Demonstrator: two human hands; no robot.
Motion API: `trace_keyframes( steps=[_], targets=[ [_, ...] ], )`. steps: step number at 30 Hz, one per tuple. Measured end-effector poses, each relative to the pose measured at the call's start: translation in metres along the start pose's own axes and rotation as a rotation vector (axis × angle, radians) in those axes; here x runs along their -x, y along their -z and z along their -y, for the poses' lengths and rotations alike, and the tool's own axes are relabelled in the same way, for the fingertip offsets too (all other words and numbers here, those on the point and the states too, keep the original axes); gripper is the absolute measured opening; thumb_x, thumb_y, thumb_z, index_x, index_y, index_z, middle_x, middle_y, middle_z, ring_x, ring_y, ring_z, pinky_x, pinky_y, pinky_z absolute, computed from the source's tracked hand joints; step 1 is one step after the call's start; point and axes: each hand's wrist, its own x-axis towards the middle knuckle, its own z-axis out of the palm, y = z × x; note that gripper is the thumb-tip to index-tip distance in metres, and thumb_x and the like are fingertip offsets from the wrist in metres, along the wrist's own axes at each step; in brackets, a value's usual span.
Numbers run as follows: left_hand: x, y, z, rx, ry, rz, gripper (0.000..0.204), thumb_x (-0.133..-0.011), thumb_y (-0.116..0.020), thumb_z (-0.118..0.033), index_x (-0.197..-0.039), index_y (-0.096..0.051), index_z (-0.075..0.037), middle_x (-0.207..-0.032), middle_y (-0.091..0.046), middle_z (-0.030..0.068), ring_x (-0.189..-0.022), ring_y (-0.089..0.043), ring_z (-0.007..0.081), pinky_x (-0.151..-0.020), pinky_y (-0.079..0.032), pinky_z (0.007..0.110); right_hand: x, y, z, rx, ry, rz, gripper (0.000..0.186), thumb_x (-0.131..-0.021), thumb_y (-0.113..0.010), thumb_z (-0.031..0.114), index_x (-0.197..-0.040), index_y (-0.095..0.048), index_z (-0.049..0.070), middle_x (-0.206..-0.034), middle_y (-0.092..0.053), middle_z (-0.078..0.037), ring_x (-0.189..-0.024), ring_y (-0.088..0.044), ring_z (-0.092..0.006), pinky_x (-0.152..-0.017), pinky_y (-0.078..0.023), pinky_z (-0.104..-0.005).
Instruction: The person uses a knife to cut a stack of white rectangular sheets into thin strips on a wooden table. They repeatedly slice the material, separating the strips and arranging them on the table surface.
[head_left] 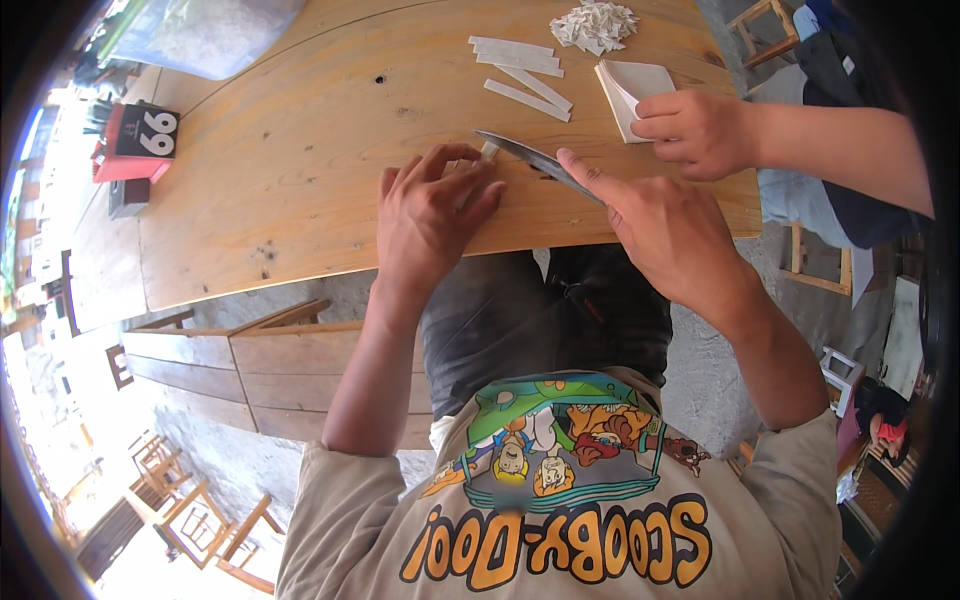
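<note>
My right hand point(670, 230) is closed on a knife point(545, 165), its index finger stretched along the top of the grey blade. The blade slants up and left, its tip just beyond a narrow white strip point(488, 151) on the wooden table. My left hand point(430, 205) bends its fingers around that strip and hides most of it. Farther off lie several loose white strips point(515, 57). Behind them is a heap of small white cut pieces point(594, 27). At the right, another person's hand point(695, 130) rests on a folded white sheet or booklet point(638, 88).
On the wooden table point(300, 180), a clear plastic bag or tub point(200, 35) stands at the far left. A black-and-red holder point(140, 145) is near the left end. A wooden bench point(300, 370) runs along the near side, with stools point(195, 520) on the floor.
</note>
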Motion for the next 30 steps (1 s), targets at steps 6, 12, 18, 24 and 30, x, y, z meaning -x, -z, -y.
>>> trace_keyframes(
  steps=[6, 12, 18, 24, 30],
  targets=[
    [0.000, 0.001, -0.001, -0.007, -0.009, 0.001, 0.023, -0.103, -0.092, -0.032, -0.122, -0.094, -0.020, -0.129, -0.085, -0.0012, -0.116, -0.079, 0.0257, -0.101, -0.052, 0.046, 0.000, -0.001, 0.001, 0.004, 0.020, -0.038, 0.074, -0.115, -0.068, 0.010, -0.183, -0.054, 0.035, -0.094, -0.079, -0.024, -0.082, -0.078, -0.0466, -0.080, -0.061, -0.0600],
    [0.000, 0.001, -0.002, -0.008, -0.002, 0.005, 0.022, -0.103, -0.092, -0.033, -0.121, -0.094, -0.020, -0.129, -0.084, -0.0016, -0.115, -0.078, 0.0250, -0.101, -0.051, 0.045, 0.003, 0.001, 0.004, 0.023, 0.026, -0.067, 0.065, -0.111, -0.074, 0.013, -0.175, -0.065, 0.022, -0.092, -0.081, -0.023, -0.085, -0.081, -0.0449, -0.080, -0.065, -0.0582],
    [0.000, 0.000, -0.002, 0.015, 0.000, -0.016, 0.020, -0.104, -0.091, -0.030, -0.120, -0.094, -0.019, -0.128, -0.086, -0.0010, -0.115, -0.079, 0.0255, -0.101, -0.051, 0.045, 0.002, -0.001, 0.004, -0.003, 0.042, -0.086, 0.066, -0.111, -0.073, 0.010, -0.176, -0.063, 0.021, -0.092, -0.081, -0.023, -0.085, -0.082, -0.0455, -0.080, -0.066, -0.0579],
    [-0.001, 0.001, -0.003, 0.065, 0.048, -0.014, 0.016, -0.105, -0.088, -0.027, -0.116, -0.094, -0.016, -0.127, -0.087, -0.0006, -0.114, -0.080, 0.0255, -0.101, -0.051, 0.044, 0.003, -0.006, 0.006, -0.056, 0.013, -0.054, 0.070, -0.111, -0.072, 0.007, -0.179, -0.059, 0.019, -0.093, -0.081, -0.025, -0.086, -0.082, -0.0475, -0.081, -0.066, -0.0590],
    [-0.002, 0.005, -0.002, 0.046, 0.041, 0.040, 0.018, -0.104, -0.087, -0.024, -0.117, -0.094, -0.014, -0.131, -0.086, -0.0006, -0.104, -0.079, 0.0249, -0.102, -0.052, 0.043, 0.009, -0.021, 0.019, -0.185, -0.015, -0.064, 0.076, -0.110, -0.072, 0.006, -0.183, -0.050, 0.015, -0.095, -0.082, -0.028, -0.089, -0.082, -0.0500, -0.086, -0.068, -0.0601]
  ],
)
